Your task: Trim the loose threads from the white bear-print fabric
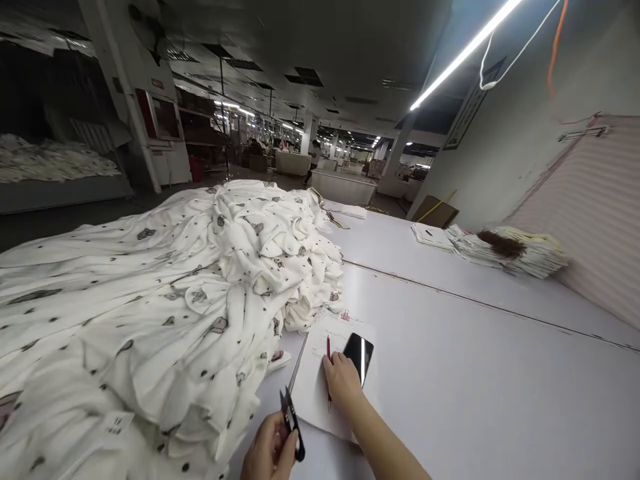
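Observation:
In my left hand (270, 448) I hold black thread snips (292, 421), their blades pointing up and away from me. My right hand (342, 379) reaches over a stack of white paper (313, 393), its fingers closed on a thin red-and-dark pen (329, 347); the pen's middle is hidden under them. Just right of those fingers a black phone (359, 353) lies on the paper, its screen reflecting a strip of light. A small pink clip (345, 316) sits at the far edge of the sheets. Faint writing shows on the top sheet.
A large heap of white printed fabric (240, 260) covers the table's left side. Folded papers and cloth pieces (500, 252) lie along the right wall on the white table (475, 373). A seam (440, 288) crosses the tabletop. A person (314, 157) stands far back.

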{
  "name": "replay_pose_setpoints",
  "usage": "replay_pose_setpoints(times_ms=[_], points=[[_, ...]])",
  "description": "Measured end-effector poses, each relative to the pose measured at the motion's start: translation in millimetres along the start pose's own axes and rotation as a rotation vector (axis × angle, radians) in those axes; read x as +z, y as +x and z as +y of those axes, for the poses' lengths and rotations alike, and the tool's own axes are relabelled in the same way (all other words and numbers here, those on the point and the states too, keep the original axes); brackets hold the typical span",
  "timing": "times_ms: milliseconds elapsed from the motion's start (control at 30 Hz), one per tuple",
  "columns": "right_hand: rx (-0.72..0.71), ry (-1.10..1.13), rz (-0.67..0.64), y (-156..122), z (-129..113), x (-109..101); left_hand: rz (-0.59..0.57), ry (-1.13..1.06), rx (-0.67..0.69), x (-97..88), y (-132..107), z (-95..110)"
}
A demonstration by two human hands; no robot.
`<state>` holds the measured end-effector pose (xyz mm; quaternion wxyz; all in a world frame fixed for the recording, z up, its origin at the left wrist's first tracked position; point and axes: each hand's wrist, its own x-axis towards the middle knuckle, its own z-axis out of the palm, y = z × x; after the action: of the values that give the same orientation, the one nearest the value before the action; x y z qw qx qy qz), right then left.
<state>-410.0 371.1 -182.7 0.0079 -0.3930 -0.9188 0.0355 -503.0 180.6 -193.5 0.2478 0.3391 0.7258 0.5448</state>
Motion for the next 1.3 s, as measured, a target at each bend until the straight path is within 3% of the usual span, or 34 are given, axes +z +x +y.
replay_pose_setpoints(times_ms=[167, 333, 433, 567, 667, 800, 1033, 1200, 1300], points=[[-0.174, -0.128, -0.078, -19, 22, 6, -0.145, 0.054, 0.034, 33.8, 44, 6], [-0.306, 0.005, -0.065, -8, 47, -4, -0.237, -0.029, -0.095, 62.2, 54, -19], [-0.213, 0.174, 0.064, -4, 52, -9, -0.25, -0.079, -0.165, 67.8, 53, -37], [0.082, 0.501, 0.302, -11, 32, 1, -0.211, -0.106, -0.157, 70.4, 46, -48], [0.266, 0.746, 0.383, -15, 10, 18, -0.135, -0.098, -0.055, 73.8, 40, -52], [0.409, 0.928, 0.43, -11, -4, 34, -0.066, -0.016, 0.103, 78.1, 37, -58], [0.478, 1.034, 0.44, -5, -4, 35, -0.063, 0.033, 0.151, 75.6, 38, -59], [0.458, 0.982, 0.43, -4, -5, 38, -0.08, 0.048, 0.15, 73.3, 37, -55], [0.437, 0.908, 0.448, -2, -3, 40, -0.081, 0.061, 0.215, 74.4, 36, -51]])
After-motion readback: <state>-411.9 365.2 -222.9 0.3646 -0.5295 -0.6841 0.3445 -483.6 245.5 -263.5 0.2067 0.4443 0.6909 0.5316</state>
